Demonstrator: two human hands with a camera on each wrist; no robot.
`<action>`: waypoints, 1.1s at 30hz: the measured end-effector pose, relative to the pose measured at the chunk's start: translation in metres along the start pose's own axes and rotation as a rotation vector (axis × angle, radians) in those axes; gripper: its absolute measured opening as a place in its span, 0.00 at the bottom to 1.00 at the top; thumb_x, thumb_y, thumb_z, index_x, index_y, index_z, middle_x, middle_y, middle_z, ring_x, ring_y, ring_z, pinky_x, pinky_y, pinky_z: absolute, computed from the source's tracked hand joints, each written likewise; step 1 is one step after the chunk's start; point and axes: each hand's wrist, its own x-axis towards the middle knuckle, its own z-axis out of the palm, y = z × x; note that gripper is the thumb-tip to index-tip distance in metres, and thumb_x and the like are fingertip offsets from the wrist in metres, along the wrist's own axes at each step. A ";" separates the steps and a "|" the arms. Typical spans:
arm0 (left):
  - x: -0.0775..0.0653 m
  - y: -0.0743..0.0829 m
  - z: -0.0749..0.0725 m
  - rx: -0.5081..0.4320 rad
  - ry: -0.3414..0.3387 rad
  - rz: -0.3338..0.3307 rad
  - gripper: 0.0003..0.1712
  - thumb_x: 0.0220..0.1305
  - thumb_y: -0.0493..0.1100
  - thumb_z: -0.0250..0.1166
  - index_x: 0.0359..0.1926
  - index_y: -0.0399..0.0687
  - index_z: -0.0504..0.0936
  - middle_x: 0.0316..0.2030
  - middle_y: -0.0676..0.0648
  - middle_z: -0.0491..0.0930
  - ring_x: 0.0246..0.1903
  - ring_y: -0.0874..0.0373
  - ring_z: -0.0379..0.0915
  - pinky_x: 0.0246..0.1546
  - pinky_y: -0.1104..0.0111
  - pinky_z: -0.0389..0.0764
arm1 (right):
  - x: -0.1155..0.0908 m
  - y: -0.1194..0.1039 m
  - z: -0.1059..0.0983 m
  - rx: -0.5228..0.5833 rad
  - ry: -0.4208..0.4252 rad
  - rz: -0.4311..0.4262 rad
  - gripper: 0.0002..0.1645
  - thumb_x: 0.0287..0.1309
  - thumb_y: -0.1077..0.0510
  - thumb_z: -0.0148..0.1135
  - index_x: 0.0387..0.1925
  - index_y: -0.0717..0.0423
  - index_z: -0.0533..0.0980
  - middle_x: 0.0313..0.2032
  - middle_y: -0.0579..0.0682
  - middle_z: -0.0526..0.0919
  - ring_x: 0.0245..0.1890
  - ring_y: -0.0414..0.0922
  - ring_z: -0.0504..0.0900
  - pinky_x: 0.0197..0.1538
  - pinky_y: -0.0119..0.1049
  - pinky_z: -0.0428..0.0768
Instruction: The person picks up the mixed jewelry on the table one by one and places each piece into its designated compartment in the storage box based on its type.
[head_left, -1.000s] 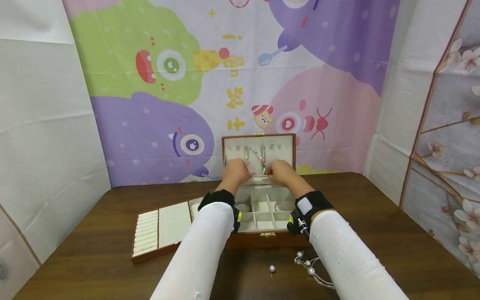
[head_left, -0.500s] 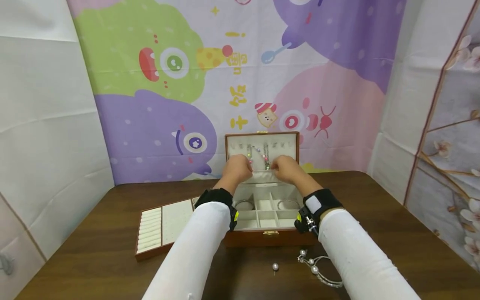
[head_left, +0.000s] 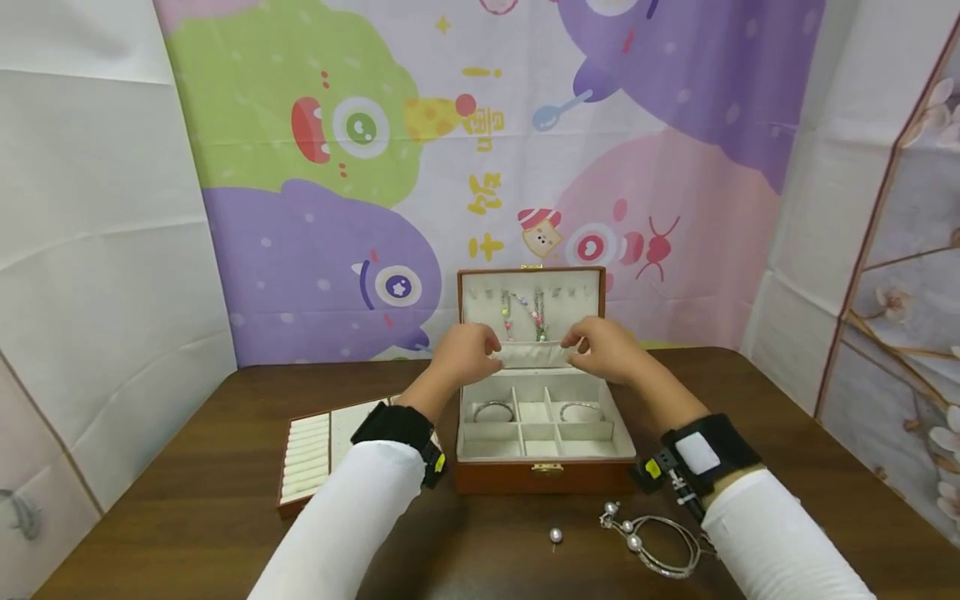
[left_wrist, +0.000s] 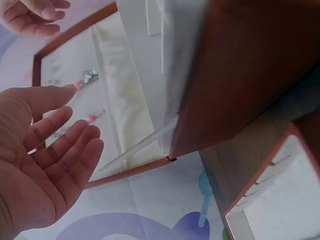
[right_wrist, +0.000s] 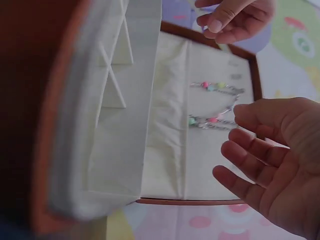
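Observation:
A beaded chain necklace (right_wrist: 213, 120) hangs from hooks inside the raised lid of a brown jewelry box (head_left: 495, 478). Its lower end goes into the cream fabric pocket (head_left: 534, 356) along the lid's bottom. My left hand (head_left: 462, 354) is in front of the lid's left side, fingers loosely bent and holding nothing. On the other side, my right hand (head_left: 609, 348) is likewise empty, thumb and fingers apart. In both wrist views the hands face the necklace with a gap between them and it. Two silver bangles, a left one (head_left: 493, 405) and a right one (head_left: 581, 407), lie in the box's compartments.
A brown-edged tray with ring rolls (head_left: 306, 458) lies left of the box, partly behind my left arm. In front of the box are a pearl pin (head_left: 556, 535) and a silver bracelet with pearls (head_left: 635, 543), near my right forearm. A cartoon curtain (head_left: 480, 167) hangs behind.
Both hands have drawn away from the necklace and spread apart, their fingers loosening. The necklace stays hanging in the lid, now more visible. The head view has shifted slightly.

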 end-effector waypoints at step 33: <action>-0.134 -0.003 -0.011 -0.082 0.138 0.230 0.11 0.51 0.43 0.75 0.34 0.48 0.84 0.25 0.52 0.77 0.27 0.61 0.72 0.31 0.67 0.74 | -0.121 -0.028 0.001 0.054 -0.074 -0.326 0.10 0.46 0.68 0.71 0.29 0.52 0.80 0.30 0.40 0.80 0.29 0.37 0.78 0.32 0.32 0.79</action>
